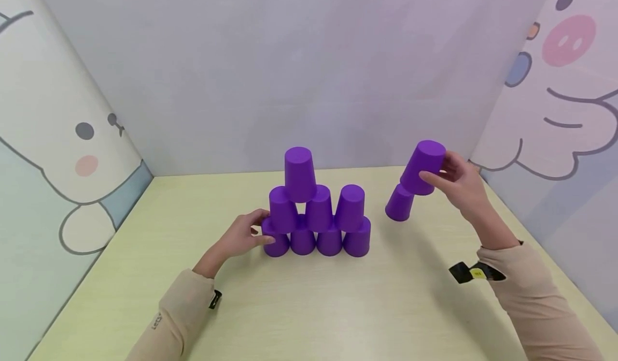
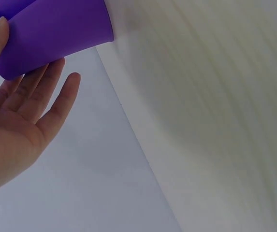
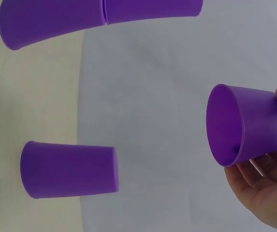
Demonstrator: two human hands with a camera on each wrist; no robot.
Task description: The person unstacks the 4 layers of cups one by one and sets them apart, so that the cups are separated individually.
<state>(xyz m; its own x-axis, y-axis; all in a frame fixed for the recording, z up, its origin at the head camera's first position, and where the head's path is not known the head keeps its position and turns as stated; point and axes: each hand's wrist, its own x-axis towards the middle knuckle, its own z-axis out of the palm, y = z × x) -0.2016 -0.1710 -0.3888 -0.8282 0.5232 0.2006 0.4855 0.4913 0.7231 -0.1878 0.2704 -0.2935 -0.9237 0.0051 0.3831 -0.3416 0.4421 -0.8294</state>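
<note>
A stack of purple cups stood upside down near the middle of the frame on the pale worktop. It had four cups in the bottom row, three in the middle row, and one top cup sitting toward the left side. The left hand was just left of center, beside the lower left cup. Its fingers were loose and partly spread, with the thumb in front of that cup and the rest behind it; I could not tell how hard they pushed. At the right of the frame, the right hand held another cup up in the air. Its fingers were curled round this held cup, which leaned a bit, with its wide mouth down. Below it a lone cup stood upside down on the worktop, and the right wrist view showed a gap between the two. The stack looked easy to spoil. If the left hand pushed too hard, the lower left cup could slide, and the cups sitting on it could tumble. If the held cup swung left too low, it could bump the top cup or the right end of the middle row. A weak grip could let it drop and knock the lone cup over.
</note>
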